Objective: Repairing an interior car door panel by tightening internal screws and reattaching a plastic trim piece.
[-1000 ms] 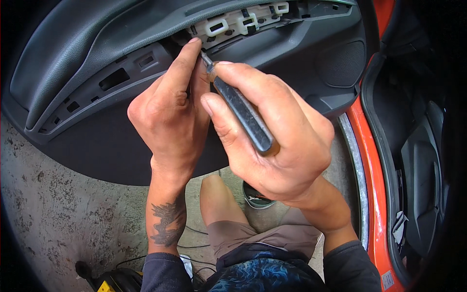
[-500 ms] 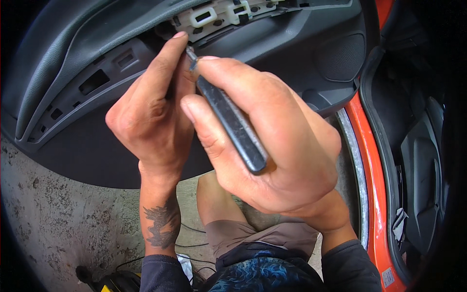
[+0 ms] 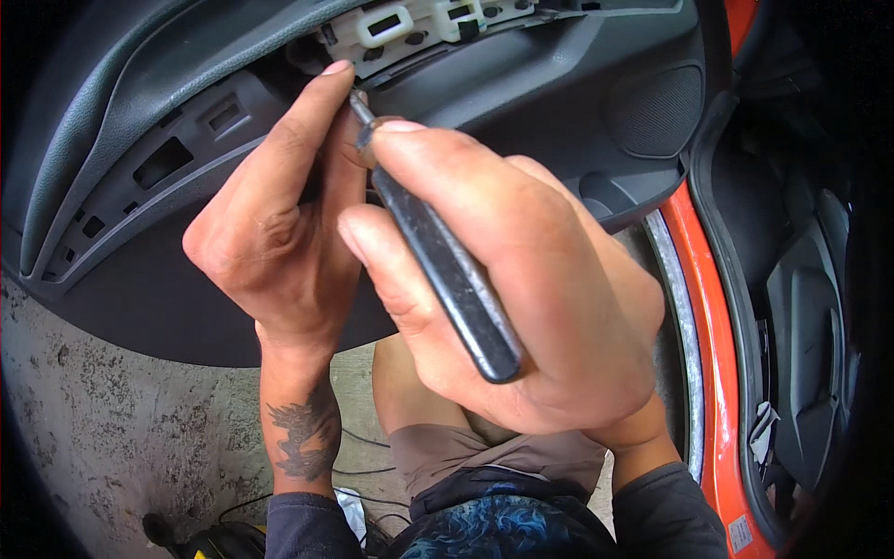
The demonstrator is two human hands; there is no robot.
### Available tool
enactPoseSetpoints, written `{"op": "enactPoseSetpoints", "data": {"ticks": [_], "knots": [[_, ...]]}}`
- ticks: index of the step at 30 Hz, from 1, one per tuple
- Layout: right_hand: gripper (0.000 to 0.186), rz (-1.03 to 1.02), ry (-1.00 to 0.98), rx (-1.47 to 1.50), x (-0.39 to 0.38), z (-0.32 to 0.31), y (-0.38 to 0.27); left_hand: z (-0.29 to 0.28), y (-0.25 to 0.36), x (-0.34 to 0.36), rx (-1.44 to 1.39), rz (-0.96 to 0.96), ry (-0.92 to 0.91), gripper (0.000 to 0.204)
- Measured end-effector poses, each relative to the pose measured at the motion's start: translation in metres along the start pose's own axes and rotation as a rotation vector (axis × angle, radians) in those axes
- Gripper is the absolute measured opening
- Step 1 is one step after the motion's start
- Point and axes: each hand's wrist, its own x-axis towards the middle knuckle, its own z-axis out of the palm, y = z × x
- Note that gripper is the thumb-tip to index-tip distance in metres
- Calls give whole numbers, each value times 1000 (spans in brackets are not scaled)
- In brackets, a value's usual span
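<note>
My right hand is closed round the black handle of a screwdriver, its handle end slanting down toward me. The metal shaft points up and away, its tip near the edge of a dark grey door panel. My left hand is beside the shaft, index finger stretched toward the panel and the other fingers curled in. Fingers and thumb come together close to the tool's tip; what they pinch there is hidden. Just beyond the fingertips, a whitish plastic strip with rectangular loops sits in the panel.
A trim piece with rectangular openings curves along the panel's left. A speaker grille lies at the right. Further right runs an orange car body edge with black seal. Below are concrete floor, dark cables and a yellow-and-black object.
The screwdriver's handle end has dropped lower and a little to the right with my right hand. My left hand has shifted slightly left, its fingertips staying by the tip.
</note>
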Motion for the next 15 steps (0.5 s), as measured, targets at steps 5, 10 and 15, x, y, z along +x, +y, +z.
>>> {"op": "enactPoseSetpoints", "data": {"ticks": [5, 10, 15], "knots": [[35, 65, -19, 3, 1, -2, -4, -2, 0, 1, 21, -1, -4, 34], [32, 74, -32, 22, 0, -2, -3, -3, 0, 1, 70, -3, -13, 35], [33, 90, -39, 31, -2, -3, -2, -2, -2, 0, 44, 15, 10, 37]]}}
